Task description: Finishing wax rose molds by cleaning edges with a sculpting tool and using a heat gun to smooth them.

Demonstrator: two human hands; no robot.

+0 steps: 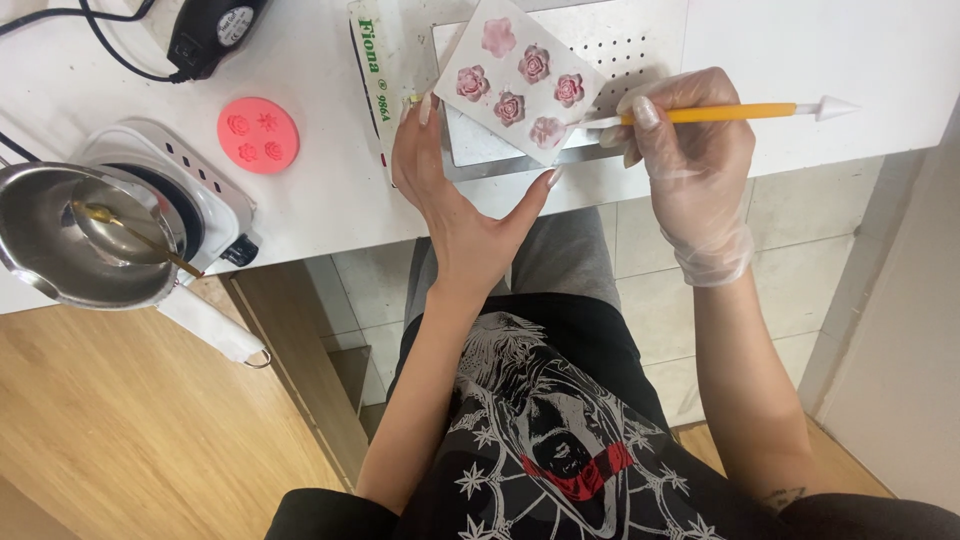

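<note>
Orange-handled, white-tipped modelling tool (700, 113) is being held in the gloved right hand's (690, 160) grip, just beside pink wax flowers (520, 80) on a white square tile (462, 55); the bare left hand (455, 190), fingers spread open, is being rested against that tile.

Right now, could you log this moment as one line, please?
left hand: steadies white mould | right hand: gloved, holds orange tool | tip at rose

Metal pot (60, 240) and black device (215, 30) are edge-cropped.
</note>
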